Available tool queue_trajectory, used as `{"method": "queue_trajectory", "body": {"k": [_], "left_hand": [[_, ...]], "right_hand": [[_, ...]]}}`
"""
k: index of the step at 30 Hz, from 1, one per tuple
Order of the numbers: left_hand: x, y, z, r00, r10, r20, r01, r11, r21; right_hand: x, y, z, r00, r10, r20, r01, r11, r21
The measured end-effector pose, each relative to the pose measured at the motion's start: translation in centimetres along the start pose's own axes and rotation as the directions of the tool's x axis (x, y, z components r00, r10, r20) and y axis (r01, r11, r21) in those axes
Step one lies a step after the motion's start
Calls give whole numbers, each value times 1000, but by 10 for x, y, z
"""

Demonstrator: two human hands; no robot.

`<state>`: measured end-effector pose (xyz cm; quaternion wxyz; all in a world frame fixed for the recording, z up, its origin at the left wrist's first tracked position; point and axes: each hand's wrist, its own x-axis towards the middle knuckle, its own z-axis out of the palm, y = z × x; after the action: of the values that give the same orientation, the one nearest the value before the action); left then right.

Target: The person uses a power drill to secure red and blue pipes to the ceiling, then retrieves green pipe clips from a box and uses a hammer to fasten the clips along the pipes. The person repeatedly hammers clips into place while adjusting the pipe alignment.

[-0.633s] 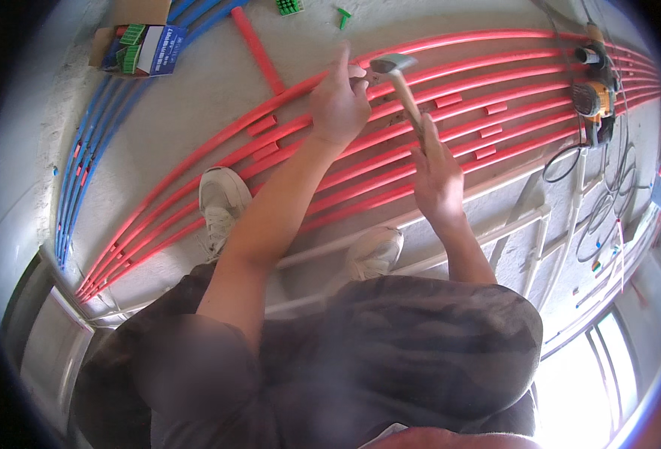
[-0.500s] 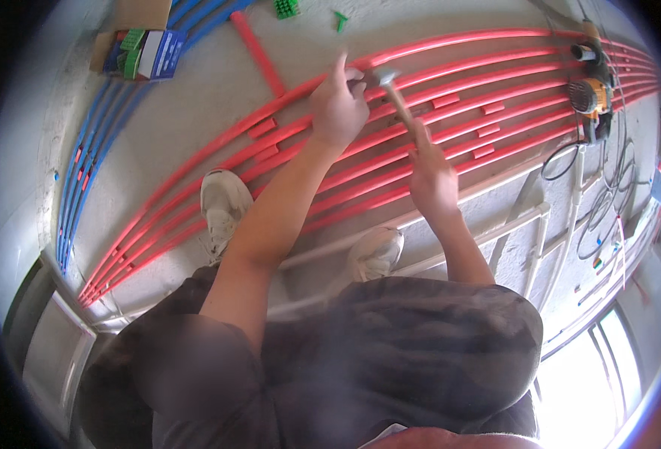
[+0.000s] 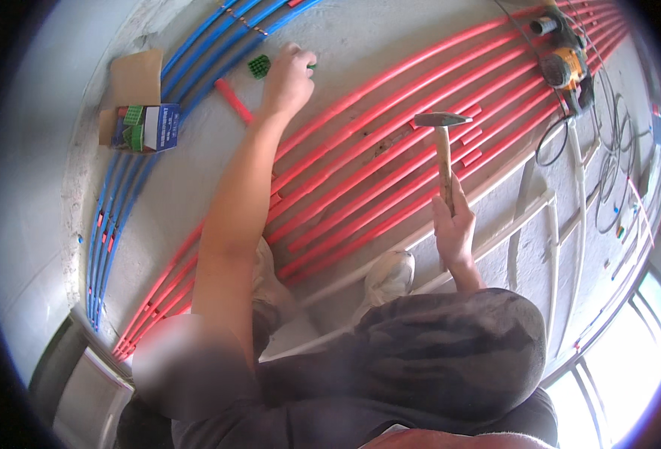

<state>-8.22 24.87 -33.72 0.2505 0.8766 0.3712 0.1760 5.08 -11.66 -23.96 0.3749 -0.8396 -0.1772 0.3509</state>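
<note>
My left hand [image 3: 289, 84] reaches up beyond the red pipes [image 3: 323, 112], its fingers closed on a small green piece [image 3: 312, 66], mostly hidden, beside a green cluster of plastic fasteners [image 3: 259, 66]. My right hand [image 3: 454, 224] grips the wooden handle of a hammer [image 3: 443, 120], whose metal head is raised over the pipes. A short red pipe [image 3: 231, 100] lies crosswise left of my left forearm. At the left, an open cardboard box [image 3: 166, 125] holds green and red pieces.
Blue pipes [image 3: 113, 202] curve along the left wall. At the upper right lie a yellow-and-black power tool [image 3: 564, 69] and looped dark cables [image 3: 615, 202]. White pipes [image 3: 525, 213] run on the lower right of the floor. My shoes [image 3: 390, 278] are among the pipes.
My left hand has moved up and left from the red pipes to the green pieces. My right hand has moved slightly down and right with the hammer. The view has shifted.
</note>
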Motion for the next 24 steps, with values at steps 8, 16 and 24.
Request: {"method": "queue_trajectory", "body": {"k": [8,16,24], "left_hand": [[13,18,-15,999,51,12,-52,998,21],[-93,98,13,983,-39,-179,-36,916,-399],[-92,91,36,932,325,-160,-351,919,-181]], "right_hand": [[-9,-5,3,995,29,90,-25,999,-44],[18,-19,15,961,-229,153,257,945,-200],[26,-13,14,964,-167,208,220,939,-265]]}}
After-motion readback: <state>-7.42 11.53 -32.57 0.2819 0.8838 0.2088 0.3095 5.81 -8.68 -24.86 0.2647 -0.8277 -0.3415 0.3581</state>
